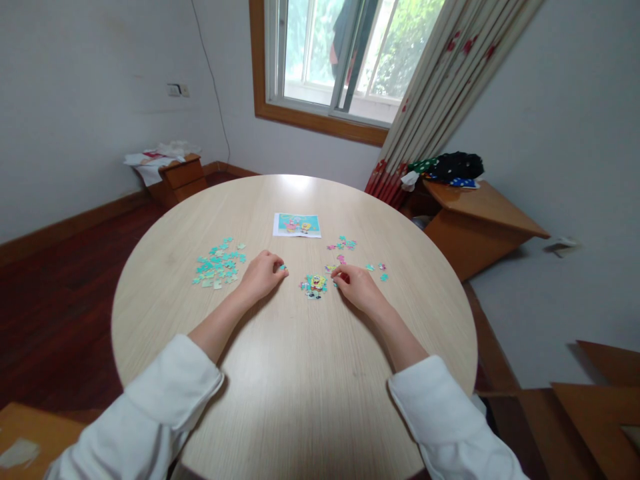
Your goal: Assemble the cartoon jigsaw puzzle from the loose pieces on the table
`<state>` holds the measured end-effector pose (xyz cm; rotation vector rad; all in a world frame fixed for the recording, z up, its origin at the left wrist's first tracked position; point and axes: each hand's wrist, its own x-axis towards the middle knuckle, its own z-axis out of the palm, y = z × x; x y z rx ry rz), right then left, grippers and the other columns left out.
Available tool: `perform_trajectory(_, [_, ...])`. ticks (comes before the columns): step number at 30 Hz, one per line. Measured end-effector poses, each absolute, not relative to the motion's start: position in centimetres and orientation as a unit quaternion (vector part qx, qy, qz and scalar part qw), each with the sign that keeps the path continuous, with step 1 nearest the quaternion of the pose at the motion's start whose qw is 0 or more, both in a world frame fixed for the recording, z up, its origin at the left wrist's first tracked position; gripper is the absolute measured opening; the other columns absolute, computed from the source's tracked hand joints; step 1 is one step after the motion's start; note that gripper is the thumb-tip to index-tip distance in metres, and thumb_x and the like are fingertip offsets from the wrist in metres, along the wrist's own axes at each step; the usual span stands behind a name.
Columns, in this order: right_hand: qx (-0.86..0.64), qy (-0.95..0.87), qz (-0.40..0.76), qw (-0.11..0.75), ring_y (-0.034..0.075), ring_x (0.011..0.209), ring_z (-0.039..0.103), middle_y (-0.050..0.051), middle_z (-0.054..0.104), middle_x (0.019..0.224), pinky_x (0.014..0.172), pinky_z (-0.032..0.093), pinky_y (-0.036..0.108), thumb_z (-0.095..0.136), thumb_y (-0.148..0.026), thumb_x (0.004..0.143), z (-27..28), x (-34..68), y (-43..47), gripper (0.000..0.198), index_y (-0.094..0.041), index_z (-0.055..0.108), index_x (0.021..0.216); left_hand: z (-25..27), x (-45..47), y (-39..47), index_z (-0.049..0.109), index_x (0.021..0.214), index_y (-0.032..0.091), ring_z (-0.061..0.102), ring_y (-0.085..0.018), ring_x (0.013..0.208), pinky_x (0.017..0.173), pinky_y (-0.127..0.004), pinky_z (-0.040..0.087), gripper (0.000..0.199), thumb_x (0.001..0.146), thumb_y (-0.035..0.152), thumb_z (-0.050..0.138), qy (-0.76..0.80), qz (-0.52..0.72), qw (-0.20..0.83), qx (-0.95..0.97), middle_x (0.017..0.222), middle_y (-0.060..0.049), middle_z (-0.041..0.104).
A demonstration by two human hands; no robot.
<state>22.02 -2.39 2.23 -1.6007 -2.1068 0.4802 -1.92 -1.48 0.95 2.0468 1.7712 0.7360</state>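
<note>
My left hand [263, 275] is closed, with a small teal puzzle piece [283, 268] pinched at its fingertips just above the table. To its right lies a partly joined puzzle section [315, 285] with a yellow cartoon figure on it. My right hand [354, 285] is on the other side of that section, thumb and fingers pinched together at the tabletop. A bit of teal puzzle piece shows at these fingertips, mostly hidden by them. Pink and yellow pieces [341, 259] lie just beyond the right hand.
A pile of teal pieces [218, 263] spreads at the left of the round table [300, 373]. The reference picture [297, 225] lies toward the far side. Another cluster of pieces [345, 244] sits at the right, with a few loose ones [383, 277] nearer the edge.
</note>
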Motion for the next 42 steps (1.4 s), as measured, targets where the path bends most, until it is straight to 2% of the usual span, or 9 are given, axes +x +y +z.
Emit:
perform_trajectory(15, [-0.576,-0.772,0.169,0.209,0.014,0.067,0.057,0.003,0.066,0.07,0.069,0.04,0.025,0.05,-0.015,0.08,2.44,21.97,-2.51,0.018,-0.018,0.067,0.084,1.14,-1.63,-1.55,0.061,0.088,0.016,0.058,-0.018,0.078,0.073,-0.03,0.044,0.015,0.074,0.021,0.061,0.603,0.282,0.19,0.721,0.083,-0.006,0.063])
perform_trajectory(27, [-0.601,-0.744,0.199,0.214,0.017,0.078,0.064,0.008,0.072,0.085,0.077,0.044,0.028,0.056,-0.014,0.079,2.42,21.9,-2.39,0.018,-0.018,0.072,0.084,0.95,-1.58,-1.66,0.059,0.089,0.018,0.058,-0.015,0.068,0.066,-0.026,0.044,0.016,0.074,0.017,0.057,0.577,0.314,0.248,0.712,0.075,-0.002,0.065])
perform_trajectory(42, [-0.6,-0.745,0.19,0.222,0.013,0.059,0.054,0.002,0.064,0.063,0.061,0.039,0.024,0.059,-0.02,0.075,2.55,21.96,-2.33,0.012,-0.017,0.071,0.078,0.99,-1.52,-1.71,0.06,0.086,0.019,0.059,-0.014,0.067,0.065,-0.025,0.043,0.014,0.073,0.018,0.058,0.576,0.324,0.252,0.707,0.073,-0.001,0.065])
